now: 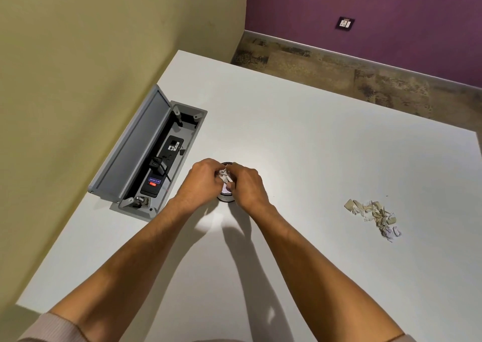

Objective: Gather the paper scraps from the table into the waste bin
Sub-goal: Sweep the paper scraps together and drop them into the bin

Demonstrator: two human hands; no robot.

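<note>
A small round waste bin [226, 197] with a dark rim stands in the middle of the white table [313, 138], mostly hidden by my hands. My left hand [203, 180] and my right hand [246, 185] meet just above its mouth, fingers pinched on a bunch of whitish paper scraps [224, 177]. A loose pile of beige and white paper scraps [373, 215] lies on the table far to the right of the bin.
An open grey cable box [148, 156] with a power strip and a plugged-in cable is sunk into the table left of the bin. The table's far edge meets a patterned floor [339, 70]. A yellow wall runs along the left side.
</note>
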